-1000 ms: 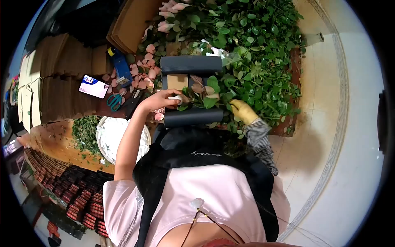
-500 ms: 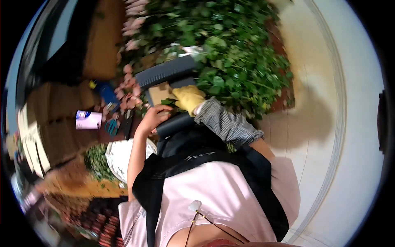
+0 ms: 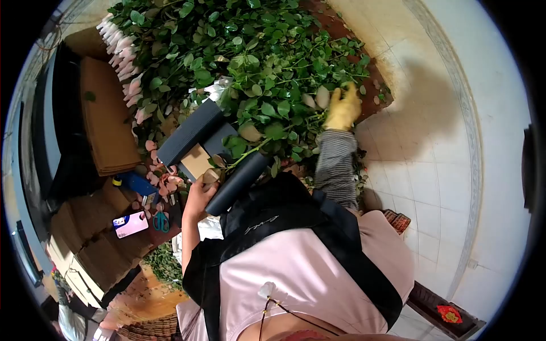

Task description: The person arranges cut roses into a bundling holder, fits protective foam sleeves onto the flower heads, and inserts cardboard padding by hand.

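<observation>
My bare left hand (image 3: 199,199) is closed around the head end of a single rose (image 3: 244,152). Its leafy green stem slants up to the right, over a black padded stand with a ribbed roll (image 3: 191,132) and a smooth roll (image 3: 238,183). Between the rolls lies a piece of tan cardboard (image 3: 197,161). My right hand (image 3: 343,108), in a yellow glove and striped sleeve, is at the right edge of a big heap of leafy rose stems (image 3: 273,74). Its fingers are blurred and partly among the leaves, so what they grip is unclear.
Wrapped pink rose heads (image 3: 124,54) line the heap's left side. Loose petals (image 3: 165,179), teal scissors (image 3: 161,221), a blue tool (image 3: 136,184) and a phone (image 3: 130,224) lie left of the stand. Cardboard (image 3: 108,113) stands beyond; a tiled wall (image 3: 421,165) is at right.
My right hand has moved from the stand, beside my left hand, out to the heap's right edge. My left hand stays by the stand, with the rose now in plain sight. The view has turned.
</observation>
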A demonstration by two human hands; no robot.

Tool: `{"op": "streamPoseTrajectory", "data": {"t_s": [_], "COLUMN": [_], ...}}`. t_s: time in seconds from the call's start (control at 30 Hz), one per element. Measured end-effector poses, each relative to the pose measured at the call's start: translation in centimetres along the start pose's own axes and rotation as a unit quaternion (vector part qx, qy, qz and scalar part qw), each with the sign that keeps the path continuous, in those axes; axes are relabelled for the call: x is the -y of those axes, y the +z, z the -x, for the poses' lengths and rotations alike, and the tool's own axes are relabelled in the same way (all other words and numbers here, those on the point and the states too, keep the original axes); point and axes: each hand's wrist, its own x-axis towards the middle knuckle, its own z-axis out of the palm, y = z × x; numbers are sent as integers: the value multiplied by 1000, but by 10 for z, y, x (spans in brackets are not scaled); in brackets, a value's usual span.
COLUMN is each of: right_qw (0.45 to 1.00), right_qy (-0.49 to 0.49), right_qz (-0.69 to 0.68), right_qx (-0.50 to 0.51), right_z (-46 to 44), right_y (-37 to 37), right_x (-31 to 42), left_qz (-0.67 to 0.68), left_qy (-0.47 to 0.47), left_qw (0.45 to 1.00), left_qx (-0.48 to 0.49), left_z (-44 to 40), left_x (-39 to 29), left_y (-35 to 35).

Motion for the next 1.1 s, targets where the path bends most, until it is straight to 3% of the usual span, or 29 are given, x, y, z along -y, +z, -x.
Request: {"op": "streamPoseTrajectory", "data": {"t_s": [0.03, 0.07, 0.1, 0.13, 0.23, 0.27, 0.3, 0.37, 0.43, 0.5, 0.57, 0.63, 0.67, 0.7, 0.77, 0.83, 0.93, 1.03, 1.1], "right_qw": [987, 979, 966, 958, 924, 844, 855, 851, 887, 895, 907, 868, 864, 851, 800, 826, 809, 839, 830], "right_qy": [-36, -108, -179, -209, -262, -167, -459, -366, -176, -197, -230, -264, -328, -314, -271, -257, -190, -205, -181], "right_qz": [160, 172, 184, 193, -73, -51, 6, 78, -144, 2, -49, 64, 12, -43, 13, 73, 164, 165, 136], "right_qx": [-4, -20, -38, 35, 269, 507, 243, 369, 401, 399, 349, 415, 381, 420, 536, 496, 532, 476, 510], "right_z": [-13, -17, -17, -11, 55, 66, 114, 96, 65, 25, 16, -1, 5, 16, 23, 14, 5, -7, -23], "right_y": [-14, -22, -28, -17, 13, 12, 95, 71, 35, 8, 50, 57, 87, 125, 152, 134, 138, 170, 166], "right_x": [-2, -3, -2, -9, -3, 15, -59, -31, 1, 42, 33, 79, 75, 64, 72, 94, 101, 110, 138], "left_qz": [-15, -79, -90, -128, -201, -236, -237, -234, -225, -219, -206, -145, -128, -125, -168, -127, -145, -152, -132], "left_qy": [-2, 60, 39, 41, 77, 114, 114, 202, 191, 164, 148, 85, 71, 61, 115, 99, 92, 94, 72], "left_qw": [1000, 995, 995, 990, 976, 965, 965, 951, 955, 961, 966, 985, 988, 989, 978, 986, 984, 982, 988], "left_qx": [4, -33, -31, -31, -20, -7, -6, -28, -30, -35, -44, -50, -49, -55, -38, -36, -46, -52, -45], "left_z": [0, 1, 1, 0, 0, -2, -3, -7, -5, -9, -10, -8, -8, -7, -10, -11, -10, -10, -9], "left_x": [-2, -4, -12, -19, -28, -24, -21, -17, -19, -19, -14, -24, -21, -18, -12, -3, -8, -5, -15], "left_y": [0, 3, 2, 2, 0, -2, -2, 0, 3, 3, 5, 6, 6, 6, 4, 5, 6, 7, 7]}}
